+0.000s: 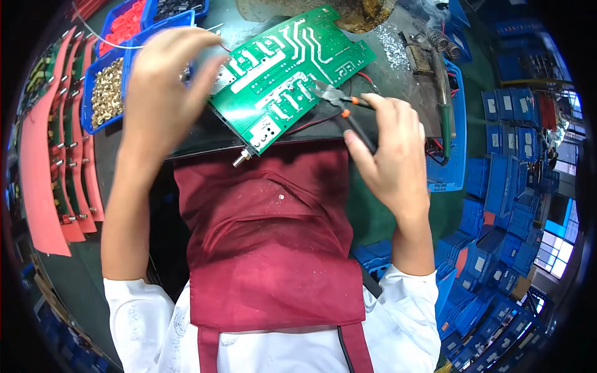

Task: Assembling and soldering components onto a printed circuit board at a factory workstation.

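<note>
R hand [396,142] is gripping cutters [334,94], tips at green PCB [244,104] on bench [407,96] — prob. trimming; L hand [163,90], well apart, is blurring by PCB's left end, grip unclear — next snip prob. needs PCB steady.

The blurred left grip [163,90] hides part of the circuit board's [292,68] left edge; beyond the board, a brownish dish [365,28] is cut off.

Blue bins [99,127] crowd my left hand [165,93]; the green circuit board [280,71] fills the middle, pliers [331,94] jutting over its edge. Beyond my right hand [395,146], I could pass along the surface [407,87], short of the green-handled tool [446,124].
</note>
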Demonstrator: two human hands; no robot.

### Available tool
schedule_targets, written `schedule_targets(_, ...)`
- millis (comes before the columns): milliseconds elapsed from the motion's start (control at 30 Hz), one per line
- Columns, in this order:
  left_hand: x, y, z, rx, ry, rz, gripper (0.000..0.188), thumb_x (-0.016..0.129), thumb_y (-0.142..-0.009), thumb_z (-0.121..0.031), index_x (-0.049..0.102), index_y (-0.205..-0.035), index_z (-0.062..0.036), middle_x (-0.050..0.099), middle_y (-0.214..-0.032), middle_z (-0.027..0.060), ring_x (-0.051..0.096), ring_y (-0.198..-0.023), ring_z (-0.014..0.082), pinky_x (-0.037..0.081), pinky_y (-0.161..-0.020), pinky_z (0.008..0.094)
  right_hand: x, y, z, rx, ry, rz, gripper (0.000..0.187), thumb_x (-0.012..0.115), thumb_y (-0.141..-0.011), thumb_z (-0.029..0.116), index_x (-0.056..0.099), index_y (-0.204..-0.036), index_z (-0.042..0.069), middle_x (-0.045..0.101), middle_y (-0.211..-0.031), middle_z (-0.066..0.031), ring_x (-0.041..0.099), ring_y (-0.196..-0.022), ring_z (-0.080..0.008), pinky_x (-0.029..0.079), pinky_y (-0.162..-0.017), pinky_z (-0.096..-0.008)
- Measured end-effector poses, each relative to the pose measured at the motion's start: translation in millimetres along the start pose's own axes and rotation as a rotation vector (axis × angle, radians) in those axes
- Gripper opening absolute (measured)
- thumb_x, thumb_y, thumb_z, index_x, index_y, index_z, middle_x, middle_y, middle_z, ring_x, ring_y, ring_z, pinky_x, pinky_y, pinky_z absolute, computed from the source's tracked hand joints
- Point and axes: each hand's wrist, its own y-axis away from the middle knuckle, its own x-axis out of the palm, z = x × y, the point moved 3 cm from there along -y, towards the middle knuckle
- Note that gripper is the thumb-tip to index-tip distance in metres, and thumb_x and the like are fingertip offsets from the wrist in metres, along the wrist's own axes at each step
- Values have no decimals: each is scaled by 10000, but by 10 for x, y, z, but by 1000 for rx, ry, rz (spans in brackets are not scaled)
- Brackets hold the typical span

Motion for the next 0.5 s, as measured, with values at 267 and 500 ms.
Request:
schedule_targets(267,218,170,-545,59,15,254,632,744,-926,-499,644,-1417,-113,598,-1476,201,558,-1377,397,379,-1201,552,87,-143,235,-123,92,7,593,789,-875,244,583,-1396,48,608,-1200,-191,587,-1122,-385,456,-1000,-489)
schedule_targets(500,265,218,-597,45,-39,302,674,727,-915,-568,646,-1427,-139,545,-1537,198,495,-1434,411,353,-1215,559,96,-181,300,-107,138,98,623,802,-882,283,579,-1388,-5,614,-1153,-186,613,-1066,-363,500,-916,-473)
